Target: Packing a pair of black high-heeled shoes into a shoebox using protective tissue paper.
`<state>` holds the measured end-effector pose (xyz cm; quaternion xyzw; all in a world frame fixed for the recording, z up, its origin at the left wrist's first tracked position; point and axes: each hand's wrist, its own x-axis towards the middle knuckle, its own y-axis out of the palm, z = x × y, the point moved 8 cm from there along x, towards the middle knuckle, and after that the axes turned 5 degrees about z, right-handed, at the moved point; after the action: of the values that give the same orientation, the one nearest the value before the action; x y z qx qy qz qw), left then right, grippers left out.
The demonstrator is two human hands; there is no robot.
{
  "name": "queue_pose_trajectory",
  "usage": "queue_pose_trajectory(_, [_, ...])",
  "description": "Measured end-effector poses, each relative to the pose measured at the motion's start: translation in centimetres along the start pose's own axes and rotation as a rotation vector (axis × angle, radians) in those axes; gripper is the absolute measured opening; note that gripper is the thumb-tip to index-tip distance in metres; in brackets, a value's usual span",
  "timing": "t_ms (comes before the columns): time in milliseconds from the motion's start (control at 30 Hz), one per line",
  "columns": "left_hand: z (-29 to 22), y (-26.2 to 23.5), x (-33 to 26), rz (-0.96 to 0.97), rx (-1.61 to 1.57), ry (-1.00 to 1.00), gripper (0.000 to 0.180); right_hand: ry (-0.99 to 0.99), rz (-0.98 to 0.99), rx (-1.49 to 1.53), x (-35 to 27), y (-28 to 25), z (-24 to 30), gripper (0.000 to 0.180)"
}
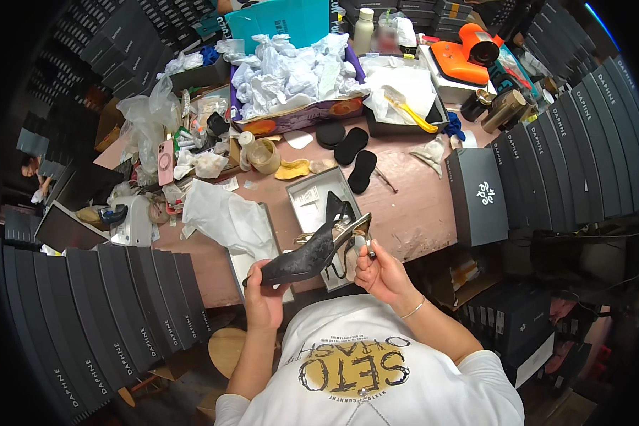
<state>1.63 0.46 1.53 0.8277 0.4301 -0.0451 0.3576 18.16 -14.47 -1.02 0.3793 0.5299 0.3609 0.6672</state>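
A black high-heeled shoe (296,261) with a pointed toe is held over the near edge of the table. My left hand (265,297) is closed around its toe end. At the heel side, my right hand (383,275) has its fingers pinched together on the slim heel; a thin dark strap hangs close by. Beneath the shoe lies an open grey shoe box (307,190), its contents partly hidden. White tissue paper (227,216) spills over a pale box part (243,266) to the left.
Tall stacks of dark shoe boxes (113,312) flank me at left, and more boxes (571,149) at right. Behind are a purple carton (291,126) of crumpled paper, a jar (265,156), black oval pads (351,146), a yellow-handled brush (412,113) and an orange device (465,57).
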Motion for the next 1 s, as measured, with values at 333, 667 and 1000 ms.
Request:
queue_pose_trajectory(333, [8.5, 6.9, 0.3, 0.767, 0.018, -0.78, 0.077, 0.426, 0.214, -0.049, -3.9, 2.7, -5.2, 0.03])
queue_pose_trajectory(667, [10.5, 6.3, 3.0, 0.385, 0.273, -0.676, 0.039, -0.565, -0.244, -1.718, 2.4, -4.8, 16.6, 0.021])
queue_pose_trajectory(1000, [10.7, 9.3, 1.7, 0.218, -0.06, -0.599, 0.046, -0.626, -0.514, -2.644, 13.5, -14.2, 34.0, 0.017])
